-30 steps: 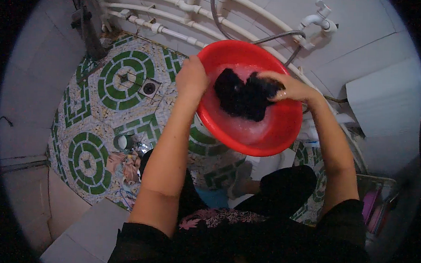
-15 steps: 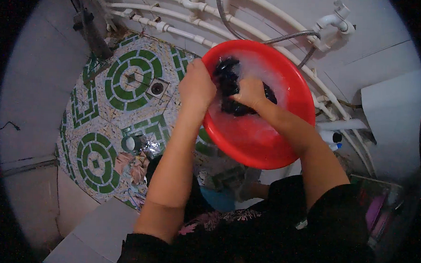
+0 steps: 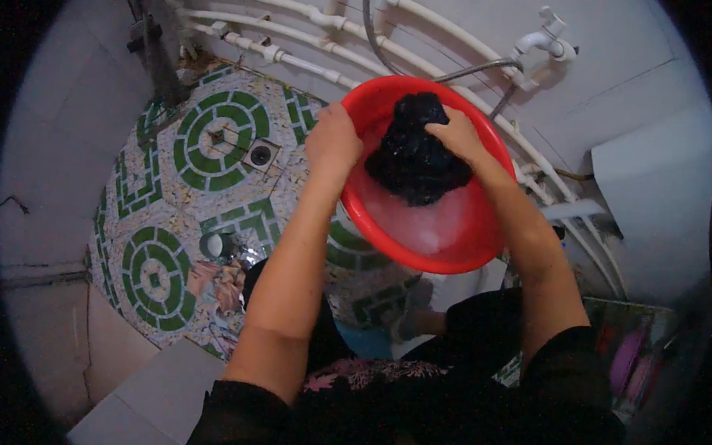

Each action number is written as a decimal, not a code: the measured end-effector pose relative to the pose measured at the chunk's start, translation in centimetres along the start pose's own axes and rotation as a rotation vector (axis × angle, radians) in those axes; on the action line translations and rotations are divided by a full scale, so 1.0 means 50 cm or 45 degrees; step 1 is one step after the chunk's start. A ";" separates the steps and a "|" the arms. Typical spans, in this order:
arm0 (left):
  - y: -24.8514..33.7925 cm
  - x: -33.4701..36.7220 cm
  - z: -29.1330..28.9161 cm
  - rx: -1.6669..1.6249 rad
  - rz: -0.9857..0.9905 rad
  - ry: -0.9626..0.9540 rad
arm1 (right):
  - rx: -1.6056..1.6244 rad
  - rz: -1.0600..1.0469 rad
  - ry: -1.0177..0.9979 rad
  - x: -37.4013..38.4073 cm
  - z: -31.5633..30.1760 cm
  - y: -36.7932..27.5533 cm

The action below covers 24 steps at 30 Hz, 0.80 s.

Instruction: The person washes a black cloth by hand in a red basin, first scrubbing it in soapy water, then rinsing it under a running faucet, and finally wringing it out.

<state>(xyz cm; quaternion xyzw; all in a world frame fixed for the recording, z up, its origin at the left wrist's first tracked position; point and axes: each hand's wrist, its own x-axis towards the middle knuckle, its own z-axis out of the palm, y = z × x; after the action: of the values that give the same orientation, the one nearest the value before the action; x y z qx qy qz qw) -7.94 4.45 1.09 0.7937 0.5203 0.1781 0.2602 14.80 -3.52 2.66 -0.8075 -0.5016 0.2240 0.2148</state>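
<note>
A red plastic basin (image 3: 456, 261) holds cloudy, sudsy water (image 3: 411, 224). My left hand (image 3: 333, 139) is closed round the basin's left rim, steadying it at a tilt. Inside, a wet black cloth (image 3: 417, 158), bunched up and glistening, hangs from my right hand (image 3: 457, 136), whose fingers are wrapped into its upper right side. The cloth's lower end reaches down to the suds. Its exact kind of garment cannot be made out.
White pipes (image 3: 315, 44) run along the wall behind the basin, with a white tap (image 3: 547, 41) and a grey flexible hose (image 3: 479, 70). On the green-patterned tiled floor are a drain (image 3: 261, 155), a cup (image 3: 216, 245) and crumpled pinkish cloth (image 3: 227, 285).
My right hand has lifted the black cloth up from the suds toward the far side. The basin now tilts more toward me. My left hand keeps its grip on the rim.
</note>
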 end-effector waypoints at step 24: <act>0.009 -0.010 -0.011 0.134 -0.005 -0.014 | -0.700 -0.048 -0.026 0.040 0.215 0.025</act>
<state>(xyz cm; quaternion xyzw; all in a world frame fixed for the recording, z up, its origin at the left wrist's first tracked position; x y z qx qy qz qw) -8.13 3.98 1.79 0.8061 0.5292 0.1456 0.2213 10.27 -0.89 -7.02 -0.8238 -0.5605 0.0837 -0.0132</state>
